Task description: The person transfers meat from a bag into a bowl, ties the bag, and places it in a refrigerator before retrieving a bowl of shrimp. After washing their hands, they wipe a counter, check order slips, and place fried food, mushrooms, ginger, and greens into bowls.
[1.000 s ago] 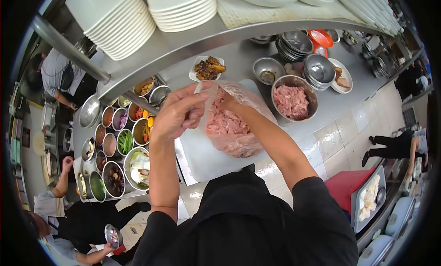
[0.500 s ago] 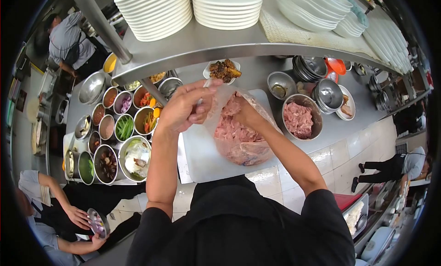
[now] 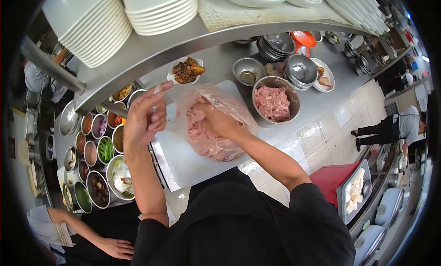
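A clear plastic bag [image 3: 239, 113] of sliced raw pink meat [image 3: 197, 131] lies on a white cutting board [image 3: 177, 162]. My left hand [image 3: 148, 116] is closed at the bag's left side, pinching its thin edge between the fingers. Inside the open mouth, my right hand [image 3: 217, 121] grips some of the meat, its fingertips partly buried. A steel pot [image 3: 295, 110] of similar raw meat stands to the right of the bag. Behind the board sits a small white dish [image 3: 172, 76] of dark cooked food.
Steel containers of ingredients, including cut green vegetables [image 3: 106, 149], crowd the left. A metal shelf [image 3: 151, 52] with stacked white dishes overhangs the counter. Steel bowls [image 3: 301, 69] stand at the back right. A co-worker's hand [image 3: 115, 248] is at lower left; another person [image 3: 395, 128] stands far right.
The view has swung, shifting the counter leftward in the picture. My left hand still holds the bag and my right hand remains in the meat. The co-worker's bowl at lower left is out of sight.
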The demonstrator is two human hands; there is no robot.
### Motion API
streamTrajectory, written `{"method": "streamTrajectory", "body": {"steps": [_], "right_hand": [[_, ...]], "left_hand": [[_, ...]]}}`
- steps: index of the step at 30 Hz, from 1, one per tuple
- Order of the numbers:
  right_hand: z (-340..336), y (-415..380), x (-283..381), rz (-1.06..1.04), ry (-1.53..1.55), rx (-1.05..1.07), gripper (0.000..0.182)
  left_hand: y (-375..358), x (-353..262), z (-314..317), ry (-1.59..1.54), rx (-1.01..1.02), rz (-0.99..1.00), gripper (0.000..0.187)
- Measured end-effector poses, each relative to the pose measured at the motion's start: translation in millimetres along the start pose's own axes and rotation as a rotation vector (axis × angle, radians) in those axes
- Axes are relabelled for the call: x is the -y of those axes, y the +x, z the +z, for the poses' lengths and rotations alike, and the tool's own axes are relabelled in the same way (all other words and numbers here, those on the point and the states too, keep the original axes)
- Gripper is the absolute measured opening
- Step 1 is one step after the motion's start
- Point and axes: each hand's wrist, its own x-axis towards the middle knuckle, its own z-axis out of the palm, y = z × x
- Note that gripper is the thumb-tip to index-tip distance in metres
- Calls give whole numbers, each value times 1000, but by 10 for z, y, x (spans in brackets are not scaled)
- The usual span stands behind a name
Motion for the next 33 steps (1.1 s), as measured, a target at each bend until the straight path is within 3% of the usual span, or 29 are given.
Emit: {"method": "streamTrajectory", "body": {"steps": [9,12,18,24,29,33], "right_hand": [[-74,-35,25,163,112,58,45],[-58,-21,-49,-5,184,-91,44],[-179,63,36,-159,164,-151,41],[-357,91,226,-123,378,-204,33],[-943,20,374,-221,615,-229,28],[-1507,-244,83,-92,560,-471,33]], "left_hand": [[-19,12,46,28,-74,5,40],[-24,-14,69,44,-63,2,40],[-2,-24,74,31,-71,-8,35],[6,-18,50,41,-87,-4,38],[-8,4,-5,-13,-67,-34,36],[-44,35,-8,-14,-63,-21,39]]}}
